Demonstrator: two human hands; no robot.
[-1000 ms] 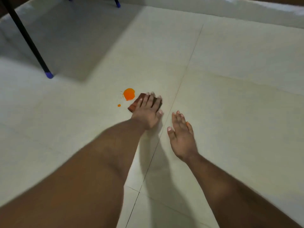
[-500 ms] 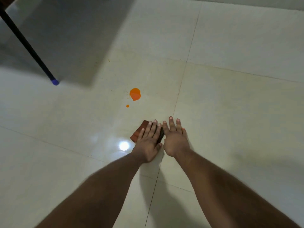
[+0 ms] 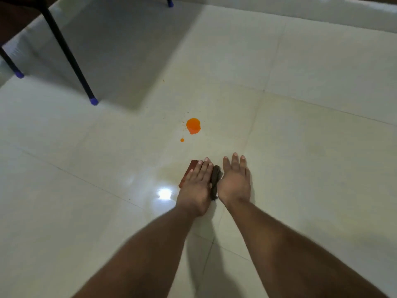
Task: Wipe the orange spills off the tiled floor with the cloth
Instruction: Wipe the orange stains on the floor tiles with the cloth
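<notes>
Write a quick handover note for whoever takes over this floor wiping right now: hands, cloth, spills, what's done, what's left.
Left hand: flat, straight fingers pressing the cloth onto the floor.
Right hand: open, palm down just right of the cloth, holding nothing.
Large orange spill and small orange drop sit ahead of the cloth, untouched.
Done: a faint smear left of the cloth suggests one patch is already wiped.
Left: push the cloth forward over both orange spots, then clear the smear.

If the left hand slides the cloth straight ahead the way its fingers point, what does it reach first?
Probably bare tile: the left hand on the cloth points slightly right of the orange spill, so it may only clip it, and should pass right of the small drop.
</notes>
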